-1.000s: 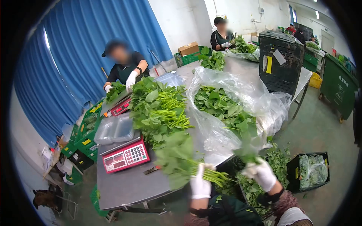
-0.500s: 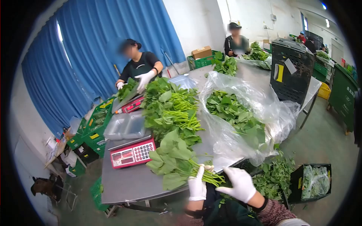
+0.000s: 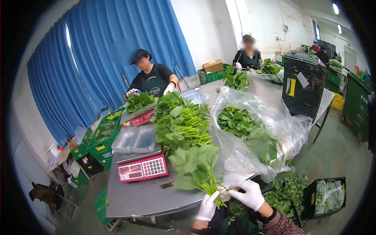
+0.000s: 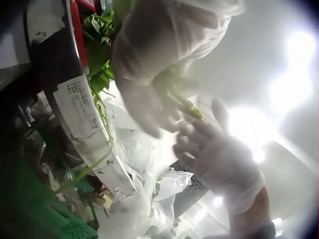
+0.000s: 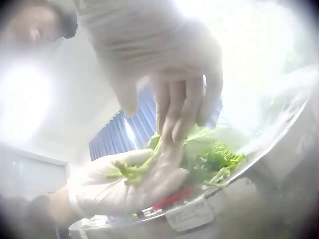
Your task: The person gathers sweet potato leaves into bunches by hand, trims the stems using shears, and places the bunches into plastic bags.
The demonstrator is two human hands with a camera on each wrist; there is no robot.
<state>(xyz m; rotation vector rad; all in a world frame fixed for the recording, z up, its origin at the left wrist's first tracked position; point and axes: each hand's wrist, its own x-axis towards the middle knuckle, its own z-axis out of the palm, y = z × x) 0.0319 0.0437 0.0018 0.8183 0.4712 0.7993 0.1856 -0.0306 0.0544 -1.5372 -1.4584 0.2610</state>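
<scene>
My white-gloved left hand [image 3: 206, 207] grips a bunch of leafy greens [image 3: 196, 166] by its stems, leaves pointing away over the table edge. Cut stem ends [image 4: 192, 109] stick out past the left fingers in the left wrist view. Beside them is my gloved right hand [image 3: 250, 196], its thumb spread and its fingers reaching toward the stems. In the right wrist view the right hand [image 5: 159, 64] hangs over the left palm [image 5: 114, 191], long fingers pointing down at the stems. More greens [image 3: 184, 117] lie heaped just beyond the bunch.
A red scale [image 3: 144, 168] with clear plastic trays [image 3: 135, 139] stands left on the metal table [image 3: 137, 201]. A clear bag [image 3: 250, 156] of greens lies right, near a black crate [image 3: 303, 84]. Below are loose greens [image 3: 288, 192]. Another person [image 3: 150, 80] works at a second scale.
My right hand, earlier blurred over the floor greens with a leafy piece, has come left to the bunch's stems without it. The bunch has turned more upright in the left hand.
</scene>
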